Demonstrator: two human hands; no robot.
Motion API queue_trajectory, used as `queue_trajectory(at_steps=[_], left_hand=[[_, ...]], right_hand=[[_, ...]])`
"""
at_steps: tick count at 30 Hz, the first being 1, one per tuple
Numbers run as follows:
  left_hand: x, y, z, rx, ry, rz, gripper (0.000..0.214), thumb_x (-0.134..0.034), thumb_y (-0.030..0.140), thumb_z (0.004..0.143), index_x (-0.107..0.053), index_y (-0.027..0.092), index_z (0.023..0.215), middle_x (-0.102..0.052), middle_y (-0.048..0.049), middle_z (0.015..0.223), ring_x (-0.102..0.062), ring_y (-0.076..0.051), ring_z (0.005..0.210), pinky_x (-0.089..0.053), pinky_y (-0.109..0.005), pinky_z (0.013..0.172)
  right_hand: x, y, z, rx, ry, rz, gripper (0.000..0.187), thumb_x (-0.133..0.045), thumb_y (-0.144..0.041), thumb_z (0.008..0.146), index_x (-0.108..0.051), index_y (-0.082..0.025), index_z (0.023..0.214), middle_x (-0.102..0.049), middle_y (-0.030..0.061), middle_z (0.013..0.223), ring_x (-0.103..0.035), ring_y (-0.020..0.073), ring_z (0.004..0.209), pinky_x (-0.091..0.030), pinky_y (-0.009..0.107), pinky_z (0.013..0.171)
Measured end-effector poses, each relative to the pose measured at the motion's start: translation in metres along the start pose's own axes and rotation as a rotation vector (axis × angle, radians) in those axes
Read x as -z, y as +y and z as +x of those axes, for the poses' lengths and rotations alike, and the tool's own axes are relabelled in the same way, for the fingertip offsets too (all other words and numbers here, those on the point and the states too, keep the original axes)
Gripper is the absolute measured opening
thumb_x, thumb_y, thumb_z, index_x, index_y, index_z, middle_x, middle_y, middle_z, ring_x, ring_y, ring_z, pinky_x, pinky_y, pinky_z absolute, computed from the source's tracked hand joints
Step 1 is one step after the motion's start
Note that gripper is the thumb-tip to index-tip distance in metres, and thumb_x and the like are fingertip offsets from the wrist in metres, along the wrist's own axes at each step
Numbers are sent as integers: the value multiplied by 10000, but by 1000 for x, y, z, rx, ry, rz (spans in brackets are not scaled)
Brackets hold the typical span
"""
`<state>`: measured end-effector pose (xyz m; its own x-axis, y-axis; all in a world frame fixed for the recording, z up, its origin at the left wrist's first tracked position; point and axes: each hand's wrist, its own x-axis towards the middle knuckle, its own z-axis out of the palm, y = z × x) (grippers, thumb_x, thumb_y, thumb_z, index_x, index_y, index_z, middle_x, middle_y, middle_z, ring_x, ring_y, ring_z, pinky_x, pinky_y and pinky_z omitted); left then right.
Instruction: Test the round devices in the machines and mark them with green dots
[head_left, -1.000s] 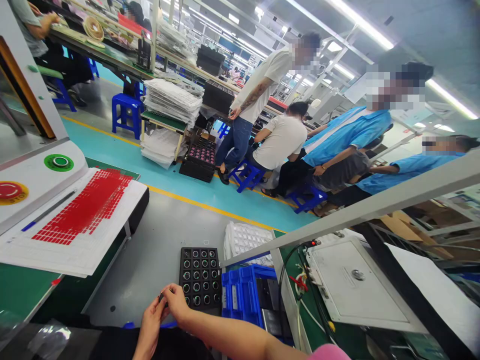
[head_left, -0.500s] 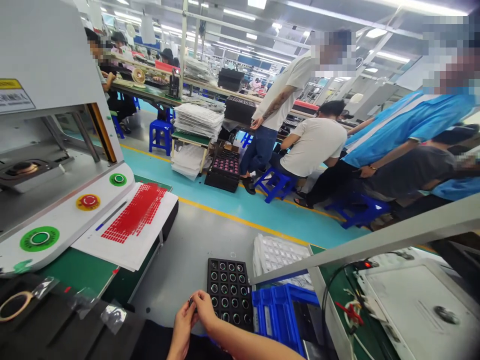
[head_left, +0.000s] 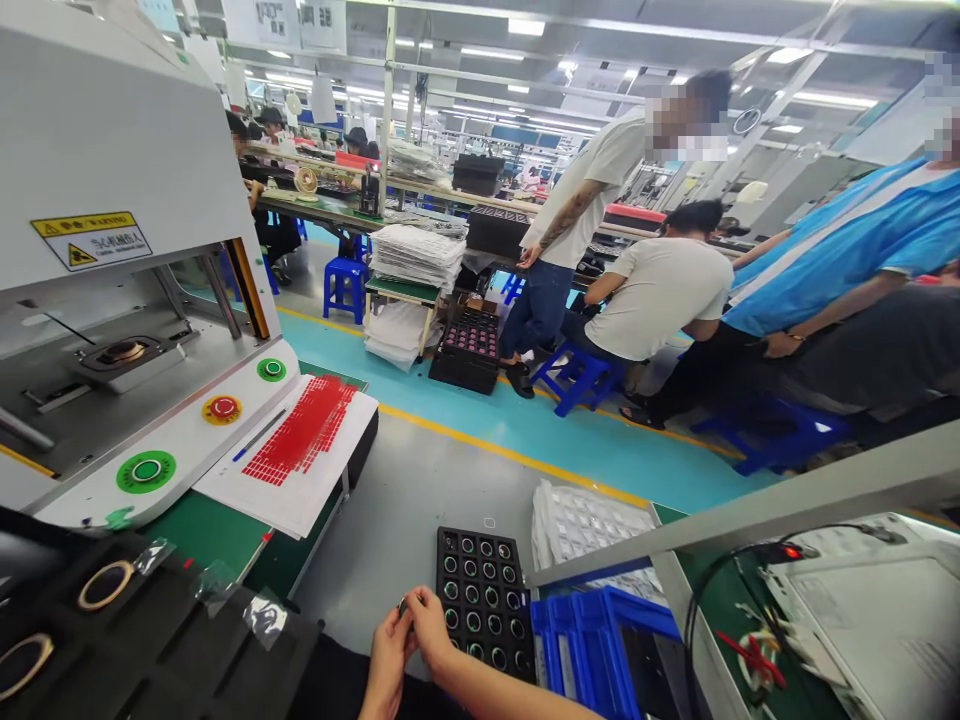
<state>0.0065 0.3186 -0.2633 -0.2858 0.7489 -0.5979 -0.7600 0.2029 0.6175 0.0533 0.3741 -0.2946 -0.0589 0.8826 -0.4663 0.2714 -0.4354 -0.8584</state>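
My left hand (head_left: 388,648) and my right hand (head_left: 429,622) meet low in the middle, fingertips pinched together. Between them shows the edge of a small dark piece (head_left: 405,604); most of it is hidden by the fingers, and its kind cannot be made out. Just to the right of my hands lies a black tray (head_left: 459,538) with rows of round, ring-edged parts in its pockets. At the lower left is another black compartment tray (head_left: 187,640), holding gold-coloured rings (head_left: 105,585) and scraps of clear film (head_left: 266,618).
A white press machine (head_left: 112,130) with green and red buttons stands at left. Beside it lies a sheet of red stickers (head_left: 304,430) with a pen. Blue bins (head_left: 570,640), white trays (head_left: 581,520) and a slanting metal post (head_left: 712,535) are at right. Co-workers (head_left: 664,290) sit and stand beyond the aisle.
The camera view has swung left, so the scene sits further right and more of the press and left tray shows. My hands stay pinched together around the small dark piece.
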Motion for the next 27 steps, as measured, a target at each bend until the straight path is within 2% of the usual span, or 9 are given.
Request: queue_trajectory(at_steps=[3,8,14,20,24,27], left_hand=[[-5,2,-1,2,9,-1,528,-919,515,421,-768,140,760,-760,-163,871,-691,-363,1034,-567,-397,875],[-12,9,1,34,3,30,518,-936,471,348,-744,135,693,-757,-167,831,-686,-383,1033,-563,-408,880],[-20,5,12,46,-20,90,422,-905,390,454,-738,130,742,-756,-172,902,-676,-368,1068,-553,-407,901],[-17,0,13,40,-20,92,453,-910,392,446,-744,125,772,-757,-179,934,-663,-383,1096,-544,-424,929],[-11,3,12,38,-5,61,389,-899,330,451,-728,129,737,-759,-172,936,-634,-387,1151,-525,-431,975],[-6,3,17,64,53,37,360,-891,275,438,-717,133,720,-763,-157,909,-624,-383,1171,-513,-425,1004]], right_hand=[[0,-1,-1,-62,-28,-24,243,-615,-319,948,-600,-122,806,-592,-18,751,-580,97,669,-523,247,655],[-1,-7,-2,-82,49,-3,253,-616,-326,946,-592,-126,793,-593,-14,761,-586,106,697,-522,257,677],[2,-13,2,-102,161,47,255,-612,-351,948,-605,-131,819,-613,0,802,-599,117,738,-530,282,722],[3,-11,1,-127,157,52,239,-602,-361,953,-619,-130,893,-629,19,879,-614,135,805,-538,310,765],[1,-11,0,-95,125,13,225,-616,-329,944,-609,-130,840,-623,11,847,-614,136,811,-533,319,792],[-1,-8,1,-49,116,-4,235,-628,-322,935,-594,-137,794,-614,3,817,-605,133,800,-521,320,805]])
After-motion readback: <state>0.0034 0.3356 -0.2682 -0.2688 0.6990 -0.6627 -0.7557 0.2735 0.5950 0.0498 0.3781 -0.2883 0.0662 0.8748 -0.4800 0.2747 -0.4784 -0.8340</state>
